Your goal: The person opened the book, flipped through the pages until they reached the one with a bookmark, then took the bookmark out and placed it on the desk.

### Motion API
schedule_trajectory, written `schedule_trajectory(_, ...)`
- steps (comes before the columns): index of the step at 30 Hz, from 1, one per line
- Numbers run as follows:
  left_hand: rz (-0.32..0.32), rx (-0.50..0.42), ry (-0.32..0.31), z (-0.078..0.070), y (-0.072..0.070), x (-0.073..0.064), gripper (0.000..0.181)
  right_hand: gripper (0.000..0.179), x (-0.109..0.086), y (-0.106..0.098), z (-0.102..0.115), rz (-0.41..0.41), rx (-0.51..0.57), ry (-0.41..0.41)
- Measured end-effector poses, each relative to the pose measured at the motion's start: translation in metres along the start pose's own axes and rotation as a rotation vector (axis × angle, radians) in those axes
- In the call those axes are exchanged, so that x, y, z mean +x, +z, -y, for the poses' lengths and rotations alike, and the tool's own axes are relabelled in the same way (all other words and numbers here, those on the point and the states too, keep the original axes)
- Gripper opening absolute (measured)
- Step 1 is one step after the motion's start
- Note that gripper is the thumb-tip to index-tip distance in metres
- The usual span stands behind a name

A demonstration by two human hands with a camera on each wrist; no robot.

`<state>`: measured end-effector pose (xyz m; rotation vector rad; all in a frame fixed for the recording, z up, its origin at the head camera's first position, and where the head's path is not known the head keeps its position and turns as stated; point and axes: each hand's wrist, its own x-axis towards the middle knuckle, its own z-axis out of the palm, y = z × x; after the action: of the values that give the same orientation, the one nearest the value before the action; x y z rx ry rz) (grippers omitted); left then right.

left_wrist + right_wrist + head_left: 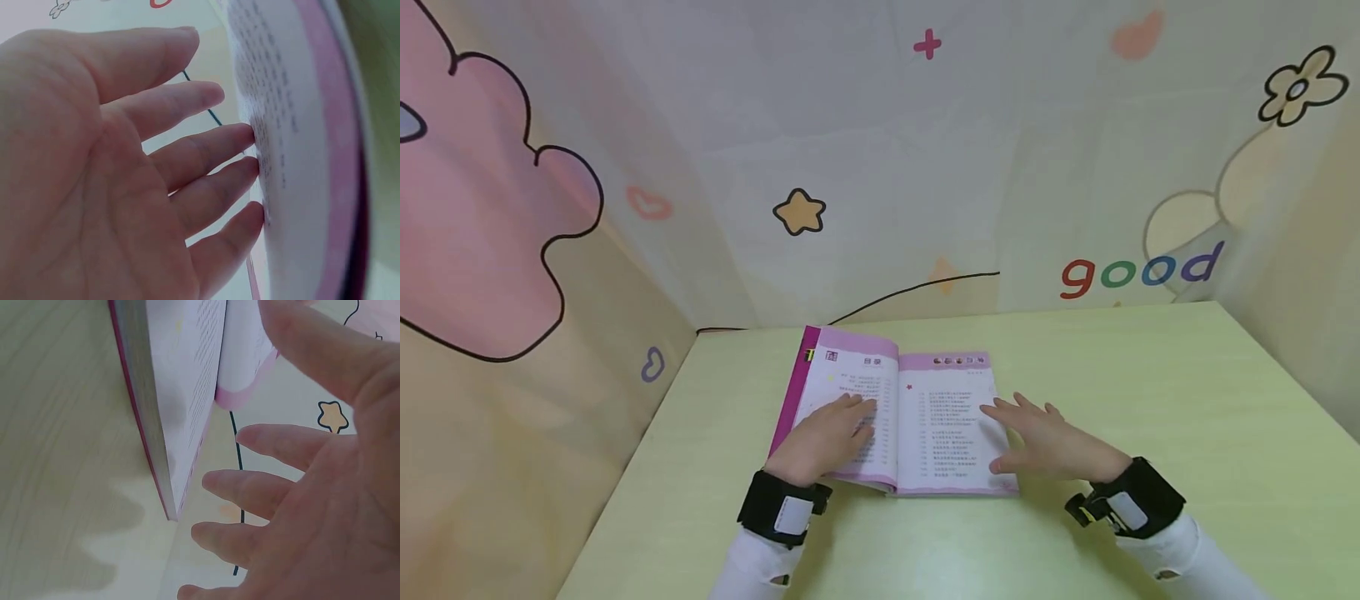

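An open book [946, 442] lies on the table, its two pages printed with lines of text under purple header bands. A magenta cover edge [792, 400] shows along its left side. My left hand [823, 437] rests on the left page; in the left wrist view its fingertips [253, 169] touch the printed paper, fingers nearly straight. Spread above the right page's outer edge is my right hand [1037, 437], holding nothing. In the right wrist view its fingers [250, 494] stand apart from the page.
The pale green table [1187, 400] extends on both sides of the book. Behind it hangs a printed cloth backdrop [880, 167] with stars, hearts and the word "good". Each wrist wears a black strap [778, 507] with a small camera.
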<state>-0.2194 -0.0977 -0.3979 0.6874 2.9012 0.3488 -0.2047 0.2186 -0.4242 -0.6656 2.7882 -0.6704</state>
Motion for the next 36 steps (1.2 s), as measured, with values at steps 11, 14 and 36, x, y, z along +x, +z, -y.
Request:
schedule_trajectory(11,-0.021,-0.008,-0.029,0.003,-0.005,-0.007,0.047,0.093,0.003,-0.002,-0.012,0.037,0.027,-0.010)
schedule_trajectory(14,-0.017,0.002,-0.032,0.004,-0.004,-0.006,0.047,0.098,0.004,-0.001,-0.013,0.065,0.063,-0.003)
schedule_trajectory(36,-0.005,-0.061,-0.087,0.004,-0.003,-0.005,0.048,0.108,0.004,0.003,-0.017,0.057,0.037,-0.010)
